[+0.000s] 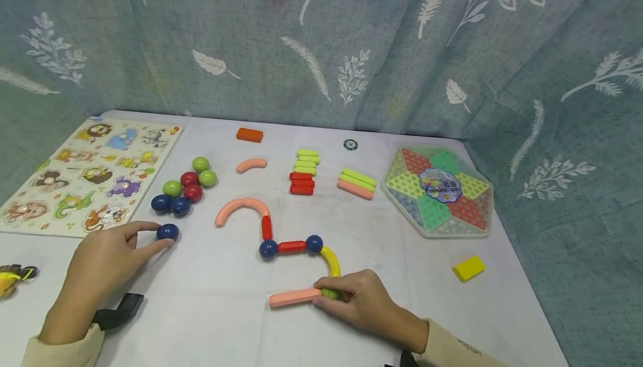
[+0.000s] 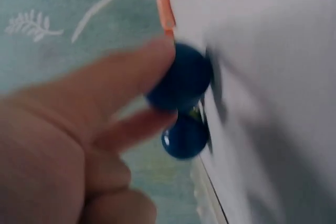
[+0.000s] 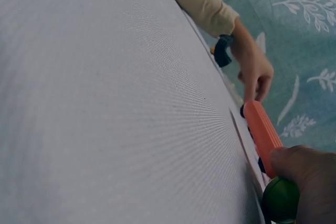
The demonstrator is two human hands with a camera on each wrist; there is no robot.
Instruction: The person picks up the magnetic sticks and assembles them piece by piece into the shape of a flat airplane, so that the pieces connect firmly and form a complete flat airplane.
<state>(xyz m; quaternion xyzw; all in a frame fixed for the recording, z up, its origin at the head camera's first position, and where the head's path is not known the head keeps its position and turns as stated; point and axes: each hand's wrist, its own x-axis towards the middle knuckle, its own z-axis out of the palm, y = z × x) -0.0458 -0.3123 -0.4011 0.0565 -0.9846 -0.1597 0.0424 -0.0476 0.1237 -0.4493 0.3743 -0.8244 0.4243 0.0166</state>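
Between thumb and index finger, my left hand (image 1: 108, 258) pinches a glossy blue ball (image 1: 168, 232); another blue ball (image 2: 185, 139) shows just beyond it in the left wrist view. My right hand (image 1: 359, 300) grips a straight salmon rod (image 1: 293, 298) at its right end, where it meets a green ball (image 1: 330, 293) partly hidden by the fingers. From that ball a curved yellow rod (image 1: 331, 261) runs up to a blue ball (image 1: 314, 244). The chain goes on through a red rod (image 1: 291, 247), a blue ball (image 1: 268, 250), a second red rod (image 1: 267, 227) and salmon curves (image 1: 243, 203).
Loose green, red and blue balls (image 1: 189, 178) cluster beyond my left hand, beside an animal puzzle board (image 1: 75, 174). Short red rods (image 1: 301, 183) and lime rods (image 1: 307, 162) lie at the back middle. A hexagonal game box (image 1: 439, 191) and yellow block (image 1: 469, 268) sit right.
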